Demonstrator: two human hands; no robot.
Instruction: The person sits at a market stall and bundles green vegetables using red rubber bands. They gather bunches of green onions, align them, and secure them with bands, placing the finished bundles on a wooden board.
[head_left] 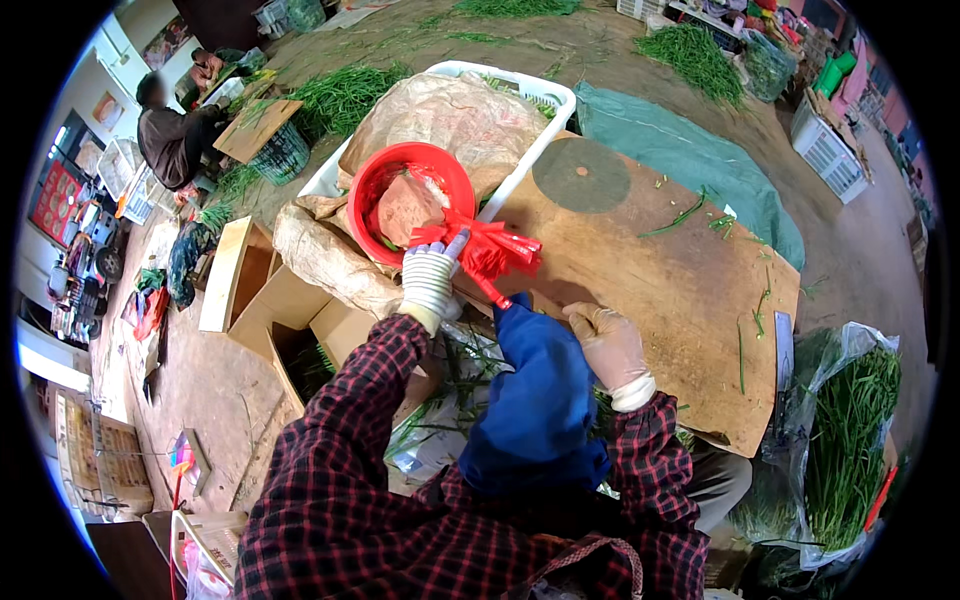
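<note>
My left hand point(430, 285), in a white striped glove, reaches to the near rim of a red plastic bowl point(458, 170). Its fingers are stretched out and touch a bunch of red plastic strips point(485, 248), which hangs over the rim and onto the board. Inside the bowl sits a pinkish-brown lump point(408, 210). Over the near edge of the wooden board point(660, 270) is my right hand point(605, 345), in a thin pale glove. Its fingers are curled together, and whatever they may hold is hidden. Blue cloth point(535, 400) covers my lap between the arms.
A white crate point(555, 95) topped with tan sacking point(450, 120) stands behind the bowl. Loose green stalks lie on the board. An open cardboard box point(300, 340) is at left; a clear bag of long green stalks point(850, 440) at right. Another person point(165, 135) sits far left.
</note>
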